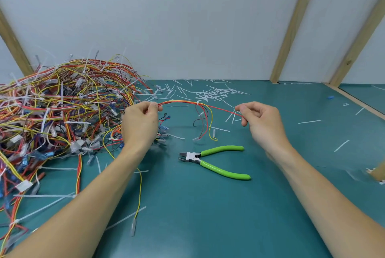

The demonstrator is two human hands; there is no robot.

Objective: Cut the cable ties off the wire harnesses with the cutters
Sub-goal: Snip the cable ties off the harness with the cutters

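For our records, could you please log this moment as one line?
left hand: holds harness | right hand: pinches red wire | cutters: idle on table

Glossy plastic-handled cutters [214, 161]; matt table [208, 216]

The table top [208, 205] is a plain dark teal. The cutters [210, 160] have bright lime-green handles and a silver-grey head with black at the joint. The held wire harness [183, 102] runs red, orange and yellow, bound by a translucent white cable tie [197, 103], with thin black and dark red strands hanging. The big pile of harnesses [62, 107] mixes red, yellow, orange, blue and white. Cut tie scraps [214, 92] are white. The back wall [187, 18] is pale grey-white, crossed by light tan wooden battens [291, 28].
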